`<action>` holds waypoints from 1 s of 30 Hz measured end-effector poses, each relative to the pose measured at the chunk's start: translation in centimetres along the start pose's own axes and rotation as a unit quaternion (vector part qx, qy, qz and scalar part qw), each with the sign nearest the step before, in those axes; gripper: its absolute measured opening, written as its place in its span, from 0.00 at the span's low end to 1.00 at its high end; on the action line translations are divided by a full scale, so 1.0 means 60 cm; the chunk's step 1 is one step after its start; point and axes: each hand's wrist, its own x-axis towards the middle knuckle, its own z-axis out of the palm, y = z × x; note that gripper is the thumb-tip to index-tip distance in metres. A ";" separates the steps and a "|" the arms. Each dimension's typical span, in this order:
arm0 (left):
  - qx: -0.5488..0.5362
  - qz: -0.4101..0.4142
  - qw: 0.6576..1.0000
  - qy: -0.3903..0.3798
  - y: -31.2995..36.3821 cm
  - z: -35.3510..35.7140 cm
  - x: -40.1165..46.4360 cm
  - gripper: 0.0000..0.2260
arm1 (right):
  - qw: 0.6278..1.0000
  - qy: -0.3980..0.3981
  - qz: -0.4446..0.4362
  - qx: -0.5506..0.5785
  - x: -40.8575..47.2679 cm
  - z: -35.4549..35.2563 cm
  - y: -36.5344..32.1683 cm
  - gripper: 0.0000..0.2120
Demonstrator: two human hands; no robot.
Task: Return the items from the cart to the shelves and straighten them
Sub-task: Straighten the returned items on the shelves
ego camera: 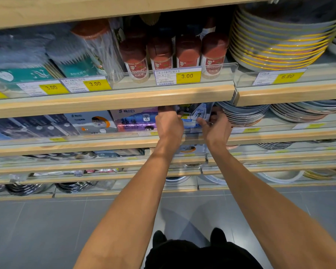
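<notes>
Both my arms reach into the second shelf (109, 144) from the top. My left hand (169, 125) grips the left edge of a white and blue packet (197, 116) with a large Chinese character on it. My right hand (215, 127) grips its right edge. The packet stands upright at the shelf's front, just under the shelf above, between a purple bag pack (136, 120) on the left and stacked plates (242, 113) on the right. The fingers of both hands are partly hidden behind the packet.
Red-capped toothpick jars (161, 55) and price tags fill the shelf above. Yellow-rimmed plates (279, 41) are stacked at upper right. Lower shelves hold more packs and plates. Grey floor tiles (47, 230) and my shoes (159, 238) lie below. No cart is in view.
</notes>
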 end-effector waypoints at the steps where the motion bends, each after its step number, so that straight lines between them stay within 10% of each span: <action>1: 0.007 -0.013 1.000 -0.006 -0.001 0.002 -0.002 0.07 | 1.000 0.001 -0.002 0.001 0.001 0.003 -0.003 0.19; 21: -0.105 0.045 0.993 0.043 -0.062 0.003 -0.038 0.14 | 0.990 -0.112 -0.054 0.062 0.005 -0.009 0.016 0.21; 30: -0.184 0.021 0.981 0.058 -0.089 -0.013 -0.078 0.16 | 0.989 0.060 -0.099 0.088 -0.050 -0.013 0.053 0.18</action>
